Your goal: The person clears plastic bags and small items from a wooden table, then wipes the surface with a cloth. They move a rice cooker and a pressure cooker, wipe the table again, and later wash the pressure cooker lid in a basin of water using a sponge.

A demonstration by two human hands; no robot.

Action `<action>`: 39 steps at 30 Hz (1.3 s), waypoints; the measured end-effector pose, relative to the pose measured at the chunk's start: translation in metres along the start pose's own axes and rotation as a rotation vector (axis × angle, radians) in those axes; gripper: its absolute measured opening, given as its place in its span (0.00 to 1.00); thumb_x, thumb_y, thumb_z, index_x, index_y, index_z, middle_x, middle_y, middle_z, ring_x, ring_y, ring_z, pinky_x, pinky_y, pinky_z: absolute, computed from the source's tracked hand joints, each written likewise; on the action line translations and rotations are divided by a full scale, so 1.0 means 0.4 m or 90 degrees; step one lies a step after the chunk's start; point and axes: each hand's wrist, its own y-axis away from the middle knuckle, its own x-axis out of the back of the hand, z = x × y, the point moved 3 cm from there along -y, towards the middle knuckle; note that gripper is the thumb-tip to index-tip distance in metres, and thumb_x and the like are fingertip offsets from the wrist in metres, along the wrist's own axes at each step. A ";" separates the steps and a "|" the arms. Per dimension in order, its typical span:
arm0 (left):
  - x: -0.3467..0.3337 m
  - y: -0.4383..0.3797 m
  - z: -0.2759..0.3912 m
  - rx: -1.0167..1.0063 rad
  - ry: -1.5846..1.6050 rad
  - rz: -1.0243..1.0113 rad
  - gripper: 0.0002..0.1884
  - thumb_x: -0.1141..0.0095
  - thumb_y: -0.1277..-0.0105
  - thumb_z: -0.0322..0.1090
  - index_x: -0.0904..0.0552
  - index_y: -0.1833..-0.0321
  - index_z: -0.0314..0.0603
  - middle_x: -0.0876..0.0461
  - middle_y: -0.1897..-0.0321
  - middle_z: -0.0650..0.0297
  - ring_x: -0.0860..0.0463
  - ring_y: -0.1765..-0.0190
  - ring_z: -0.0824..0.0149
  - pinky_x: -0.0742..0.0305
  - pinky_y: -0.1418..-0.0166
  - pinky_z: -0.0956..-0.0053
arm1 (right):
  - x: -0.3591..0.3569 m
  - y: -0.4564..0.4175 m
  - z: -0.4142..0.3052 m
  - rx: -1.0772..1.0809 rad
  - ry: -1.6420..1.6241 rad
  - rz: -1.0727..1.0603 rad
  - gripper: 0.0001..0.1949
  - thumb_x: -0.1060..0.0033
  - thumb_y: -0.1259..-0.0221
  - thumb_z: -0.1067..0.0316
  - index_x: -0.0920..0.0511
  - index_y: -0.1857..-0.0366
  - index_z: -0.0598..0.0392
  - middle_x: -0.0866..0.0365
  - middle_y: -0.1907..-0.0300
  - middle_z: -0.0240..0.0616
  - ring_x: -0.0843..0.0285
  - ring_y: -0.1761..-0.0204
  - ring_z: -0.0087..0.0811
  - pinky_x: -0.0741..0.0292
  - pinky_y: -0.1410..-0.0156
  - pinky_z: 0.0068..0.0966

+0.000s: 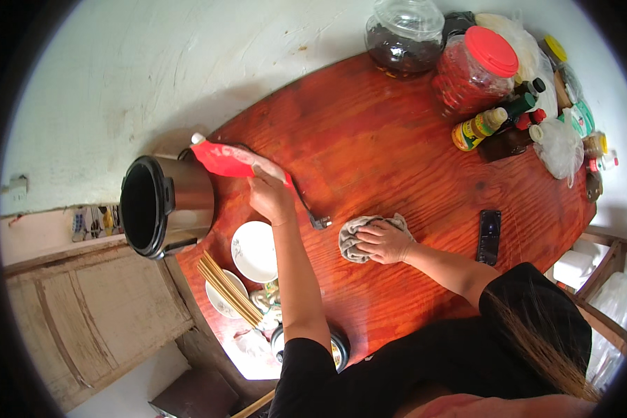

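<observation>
My left hand grips the lower edge of a red bag with a white cap, held beside the steel pot. My right hand lies on a crumpled grey cloth, pressing it against the red-brown wooden table. Between the two hands, a black power plug rests on the wood, its cord running up behind the bag. The white bowl stands just below my left hand, partly hidden by my forearm.
At the left edge stands an open steel pot. Chopsticks lie across a smaller bowl. A phone lies right of the cloth. Toward the upper right are a glass jar, a red-lidded jar, several bottles and plastic bags.
</observation>
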 end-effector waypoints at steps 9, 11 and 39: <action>-0.348 -0.085 0.350 -0.138 0.184 -0.141 0.22 0.59 0.26 0.44 0.22 0.68 0.31 0.19 0.72 0.38 0.19 0.64 0.36 0.26 0.61 0.47 | -0.020 0.013 0.015 -0.007 0.013 -0.019 0.19 0.37 0.48 0.56 0.22 0.51 0.46 0.26 0.41 0.34 0.35 0.36 0.35 0.38 0.33 0.43; -0.432 -0.094 0.416 -0.134 0.170 -0.181 0.20 0.62 0.25 0.46 0.23 0.61 0.34 0.18 0.70 0.39 0.18 0.63 0.38 0.25 0.58 0.48 | -0.020 0.009 0.017 0.003 -0.007 -0.011 0.19 0.36 0.49 0.57 0.22 0.51 0.47 0.26 0.41 0.35 0.35 0.35 0.37 0.37 0.33 0.44; 0.084 -0.023 -0.094 0.098 0.271 -0.268 0.07 0.48 0.34 0.27 0.28 0.56 0.37 0.19 0.70 0.56 0.18 0.69 0.68 0.25 0.67 0.70 | -0.044 -0.024 0.025 -0.013 0.023 0.009 0.20 0.32 0.52 0.66 0.21 0.51 0.44 0.24 0.45 0.31 0.28 0.43 0.33 0.31 0.38 0.36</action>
